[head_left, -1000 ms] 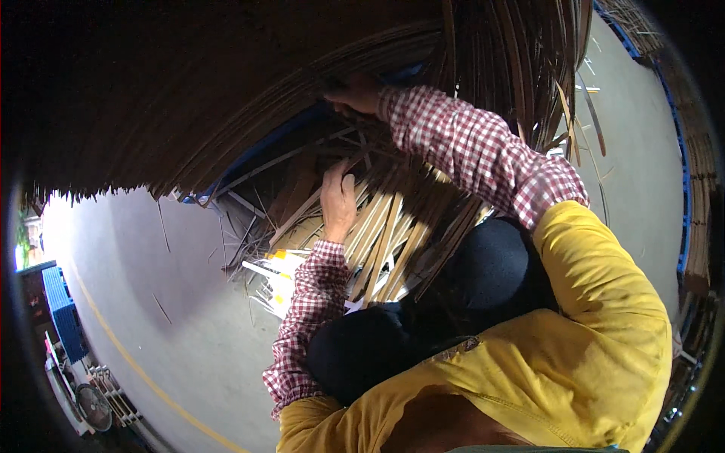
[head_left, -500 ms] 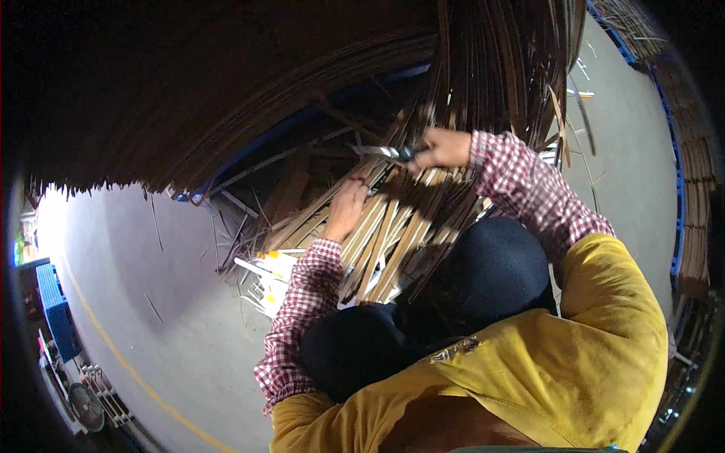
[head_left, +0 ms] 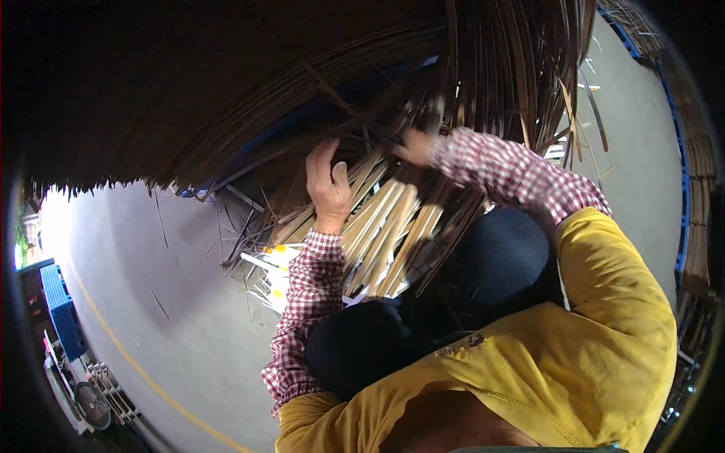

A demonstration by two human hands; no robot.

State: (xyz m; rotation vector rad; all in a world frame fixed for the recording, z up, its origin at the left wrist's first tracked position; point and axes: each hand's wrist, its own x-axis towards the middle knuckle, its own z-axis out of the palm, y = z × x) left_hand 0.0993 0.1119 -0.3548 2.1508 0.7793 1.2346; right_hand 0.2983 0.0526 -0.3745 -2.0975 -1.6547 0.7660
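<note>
My left hand (head_left: pixel 329 189) is raised over the left side of a pile of thin, flat wooden or bamboo strips (head_left: pixel 377 241) between my knees. Its thumb stands away from the fingers, and no object shows in it. Farther up and to the right, my right hand (head_left: pixel 415 147) is closed in shadow at the strips' far ends. The knife it grips is barely distinguishable now; its dark handle and bright blade show in the earlier frame. Motion smears the tip area. A long bundle of brown strips (head_left: pixel 513 68) hangs down just beyond my right hand.
A large dark stack of strips (head_left: pixel 226 106) overhangs the far left, with blue edging beneath. White scraps with yellow spots (head_left: pixel 276 264) lie left of the pile. Loose slivers are scattered on the grey floor (head_left: pixel 174 249). More bundles (head_left: pixel 698 196) line the right side by a blue rack.
My left hand has come off the strips and lifted, its fingers turning upward. My right hand has shifted slightly left with the knife, into shadow.
</note>
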